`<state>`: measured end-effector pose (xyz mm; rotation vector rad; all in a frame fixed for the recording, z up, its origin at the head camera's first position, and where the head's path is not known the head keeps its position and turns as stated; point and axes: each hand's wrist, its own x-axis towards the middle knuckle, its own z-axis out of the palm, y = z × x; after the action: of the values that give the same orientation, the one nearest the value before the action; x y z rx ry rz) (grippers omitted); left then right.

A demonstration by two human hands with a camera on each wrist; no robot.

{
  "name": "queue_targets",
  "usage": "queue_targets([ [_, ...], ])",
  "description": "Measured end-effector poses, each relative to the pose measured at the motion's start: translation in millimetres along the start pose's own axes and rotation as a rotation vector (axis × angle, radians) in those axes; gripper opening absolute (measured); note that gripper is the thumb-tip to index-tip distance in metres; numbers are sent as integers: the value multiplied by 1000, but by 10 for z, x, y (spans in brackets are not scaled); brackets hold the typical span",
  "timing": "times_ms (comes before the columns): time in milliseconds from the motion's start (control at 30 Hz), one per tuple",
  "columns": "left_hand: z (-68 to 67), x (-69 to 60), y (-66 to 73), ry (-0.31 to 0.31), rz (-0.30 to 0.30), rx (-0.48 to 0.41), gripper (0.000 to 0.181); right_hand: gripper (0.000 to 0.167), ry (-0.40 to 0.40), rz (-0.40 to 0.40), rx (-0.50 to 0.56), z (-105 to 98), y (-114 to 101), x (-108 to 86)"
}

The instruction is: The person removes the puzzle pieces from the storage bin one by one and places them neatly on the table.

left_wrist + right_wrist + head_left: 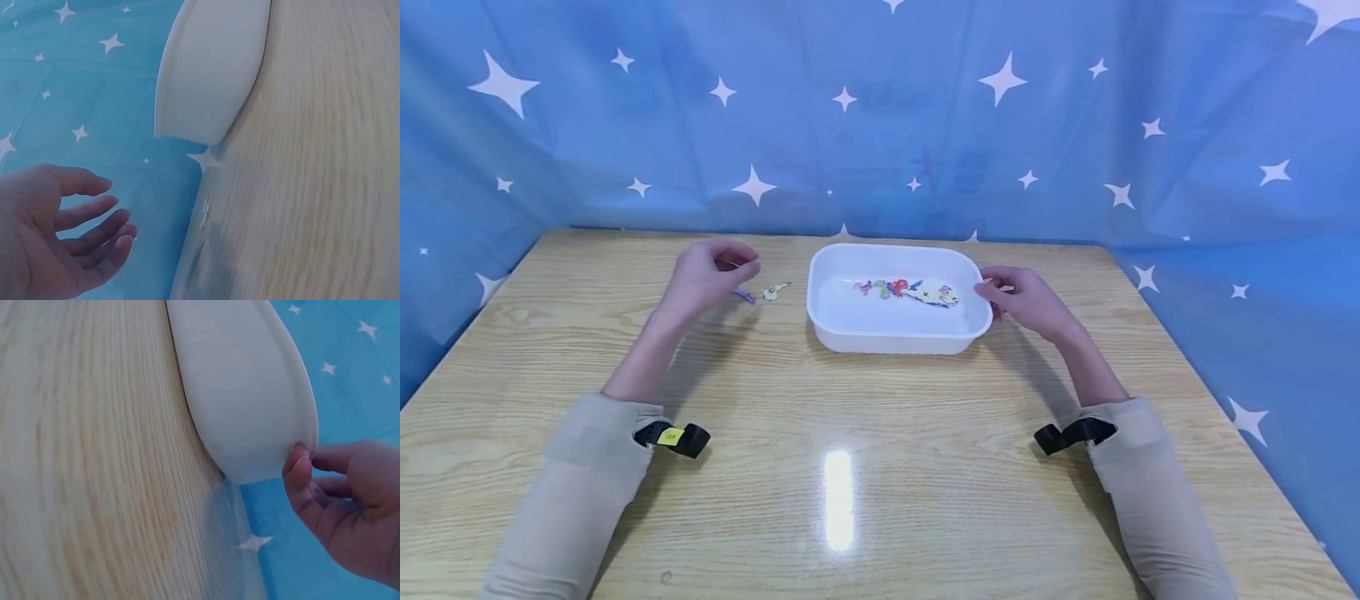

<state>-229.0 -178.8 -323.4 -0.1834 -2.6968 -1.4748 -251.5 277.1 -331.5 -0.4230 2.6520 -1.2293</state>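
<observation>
Pinching white tub (pixel 891 342) by its rim: right hand (pixel 1026 300) | left hand (pixel 709 273) loosely curled, empty, near purple piece (pixel 745 295) | apparent step: pick-up; next likely needs fine fingertip pinch.

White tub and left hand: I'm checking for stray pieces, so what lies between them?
In the head view, a pale piece lies on the table between them; a purple piece lies nearer the left hand.
</observation>
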Motion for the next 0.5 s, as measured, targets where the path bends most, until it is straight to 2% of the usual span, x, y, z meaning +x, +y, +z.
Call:
queue_targets([
  [367, 155, 39, 182, 33, 103, -51, 25, 44, -2, -9, 6, -9, 2, -7],
  [500, 234, 55, 252, 24, 117, -75, 24, 43, 1, -17, 3, 4, -9, -5],
])
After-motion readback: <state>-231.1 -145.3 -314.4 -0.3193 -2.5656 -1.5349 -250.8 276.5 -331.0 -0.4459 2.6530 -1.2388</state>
